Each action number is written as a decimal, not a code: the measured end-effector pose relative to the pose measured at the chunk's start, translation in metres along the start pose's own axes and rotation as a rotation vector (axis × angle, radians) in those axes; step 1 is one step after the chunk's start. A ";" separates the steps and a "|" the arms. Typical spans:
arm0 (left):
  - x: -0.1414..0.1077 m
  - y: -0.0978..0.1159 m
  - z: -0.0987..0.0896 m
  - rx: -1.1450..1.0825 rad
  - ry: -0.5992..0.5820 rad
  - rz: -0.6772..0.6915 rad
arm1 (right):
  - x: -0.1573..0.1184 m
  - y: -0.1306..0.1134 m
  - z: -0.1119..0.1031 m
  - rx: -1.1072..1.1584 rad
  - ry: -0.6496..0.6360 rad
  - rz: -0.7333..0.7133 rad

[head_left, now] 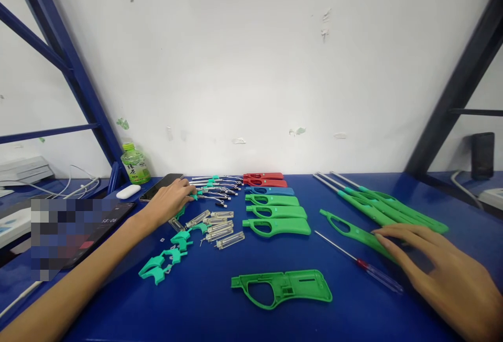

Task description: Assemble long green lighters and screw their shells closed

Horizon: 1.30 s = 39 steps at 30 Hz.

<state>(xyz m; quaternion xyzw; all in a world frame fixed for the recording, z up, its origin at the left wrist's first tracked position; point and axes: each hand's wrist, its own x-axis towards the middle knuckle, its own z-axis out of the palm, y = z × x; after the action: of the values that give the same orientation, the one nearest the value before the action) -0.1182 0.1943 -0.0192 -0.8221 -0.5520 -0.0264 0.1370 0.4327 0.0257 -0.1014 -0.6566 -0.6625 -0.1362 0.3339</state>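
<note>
My left hand [173, 198] reaches to the far left of the table, fingers bent together at the near ends of the metal lighter tubes [212, 185] with teal clips and wires; what its fingertips pinch is hidden. My right hand [436, 268] is closed over the handle end of a green lighter shell half [353, 231], which lies on the table. Another green shell half [288, 285], hollow side up, lies at the front middle. A screwdriver [361, 264] with a clear and red handle lies beside my right hand.
Red, blue and green shell halves [277, 227] form a column at centre. Clear fuel tanks [230, 240] and teal triggers [181, 240] lie loose on the left. Green lighters with long tubes [377, 203] sit back right. Phones [161, 185], earbud case [128, 191] and bottle [134, 164] stand left.
</note>
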 end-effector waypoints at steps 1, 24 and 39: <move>-0.001 0.000 0.000 -0.003 0.006 0.007 | 0.000 -0.001 -0.001 0.003 0.002 0.002; -0.087 0.053 -0.060 -0.360 0.407 0.066 | -0.016 -0.059 -0.008 0.221 0.156 -0.178; -0.146 0.158 -0.019 -0.707 0.412 0.101 | -0.028 -0.131 -0.007 0.357 -0.295 -0.385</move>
<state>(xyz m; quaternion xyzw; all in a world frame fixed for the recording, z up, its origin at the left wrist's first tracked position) -0.0286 0.0019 -0.0600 -0.8222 -0.4290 -0.3715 -0.0450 0.3058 -0.0139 -0.0800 -0.4625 -0.8296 0.0187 0.3122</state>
